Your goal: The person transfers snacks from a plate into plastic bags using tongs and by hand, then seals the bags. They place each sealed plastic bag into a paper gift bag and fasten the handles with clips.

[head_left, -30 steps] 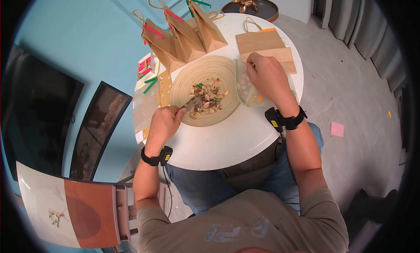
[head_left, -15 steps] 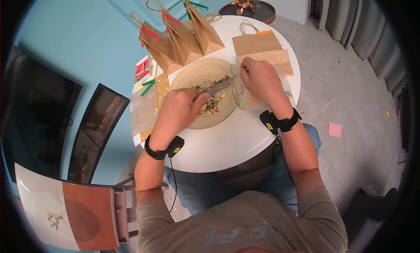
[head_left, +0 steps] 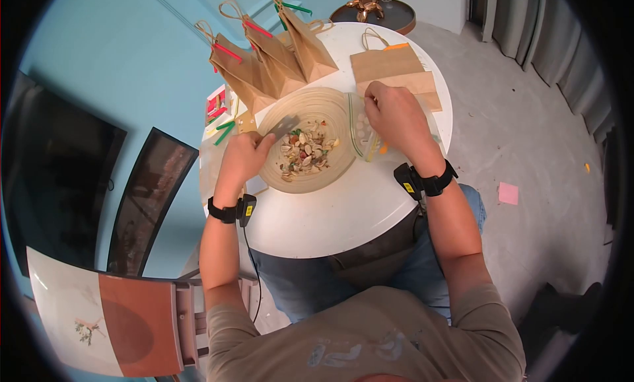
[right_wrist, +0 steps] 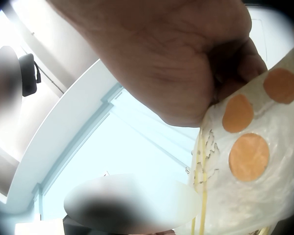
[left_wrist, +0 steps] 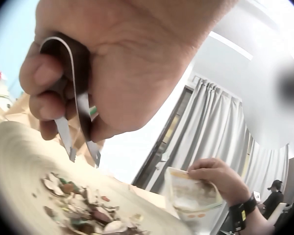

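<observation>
My left hand (head_left: pixel 243 159) grips metal tongs (head_left: pixel 285 126) over the left side of a round woven bowl (head_left: pixel 271 139). In the left wrist view the bent metal strip of the tongs (left_wrist: pixel 82 105) passes between palm and fingers, its two tips apart with nothing between them. Dried petals and bits (head_left: pixel 309 149) lie loose in the bowl. At the bowl's right, my right hand (head_left: pixel 398 118) pinches the edge of a clear zip bag (head_left: pixel 363 134). Orange dots (right_wrist: pixel 249 156) show on the bag in the right wrist view.
Three upright brown paper bags (head_left: pixel 281 71) stand behind the bowl; another paper bag (head_left: pixel 389 65) lies flat at the back right. Green clips (head_left: pixel 224 132) and a small box (head_left: pixel 216 104) are at the table's left edge.
My left hand with the tongs moved from the bowl toward the zip bag, then back left. My right hand stays at the bag with only a slight shift.
</observation>
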Tool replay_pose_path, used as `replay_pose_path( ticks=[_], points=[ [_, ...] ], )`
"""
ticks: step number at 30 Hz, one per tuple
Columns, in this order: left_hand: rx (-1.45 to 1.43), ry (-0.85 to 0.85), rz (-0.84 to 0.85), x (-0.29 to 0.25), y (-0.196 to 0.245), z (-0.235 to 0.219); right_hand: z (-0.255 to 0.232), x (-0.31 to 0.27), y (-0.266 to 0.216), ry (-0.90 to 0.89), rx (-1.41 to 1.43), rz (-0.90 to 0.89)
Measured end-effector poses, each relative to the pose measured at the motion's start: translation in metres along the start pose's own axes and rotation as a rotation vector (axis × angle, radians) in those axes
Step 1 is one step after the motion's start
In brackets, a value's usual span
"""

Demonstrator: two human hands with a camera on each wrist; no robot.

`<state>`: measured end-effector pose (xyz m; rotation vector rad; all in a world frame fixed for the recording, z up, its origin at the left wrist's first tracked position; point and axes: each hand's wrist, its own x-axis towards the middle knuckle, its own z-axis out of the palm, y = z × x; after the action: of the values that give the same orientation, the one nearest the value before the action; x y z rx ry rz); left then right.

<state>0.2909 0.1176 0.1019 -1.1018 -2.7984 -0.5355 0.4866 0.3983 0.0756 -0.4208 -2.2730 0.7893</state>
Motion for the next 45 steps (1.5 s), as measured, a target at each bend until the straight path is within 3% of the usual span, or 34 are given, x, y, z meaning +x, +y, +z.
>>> replay_pose_path(
  ticks=[5, 12, 16, 21, 31, 37, 43, 45],
  points=[
    [0.011, -0.125, -0.114, 0.01, -0.055, 0.021, 0.001, 0.0, 0.0, 0.008, -0.012, -0.001],
    [-0.252, -0.334, -0.155, -0.002, -0.041, 0.02, 0.005, 0.002, -0.002, -0.023, -0.021, 0.013],
    [-0.218, -0.325, -0.098, -0.011, -0.032, 0.025, 0.005, 0.001, -0.001, -0.03, -0.027, 0.011],
    [-0.175, -0.141, 0.06, -0.027, -0.022, 0.036, 0.006, 0.001, -0.001, -0.036, -0.027, 0.023],
    [-0.166, -0.117, 0.025, -0.033, -0.015, 0.031, 0.005, 0.001, -0.001, -0.038, -0.024, 0.017],
    [-0.11, -0.103, 0.016, -0.031, 0.005, 0.001, 0.007, 0.001, -0.001, -0.023, -0.011, 0.003],
    [-0.149, -0.07, 0.195, -0.024, 0.053, -0.009, 0.008, 0.0, -0.004, -0.044, -0.022, 0.006],
    [-0.18, -0.02, 0.425, -0.021, 0.067, -0.001, 0.008, 0.0, -0.004, -0.032, -0.019, -0.001]
  ],
)
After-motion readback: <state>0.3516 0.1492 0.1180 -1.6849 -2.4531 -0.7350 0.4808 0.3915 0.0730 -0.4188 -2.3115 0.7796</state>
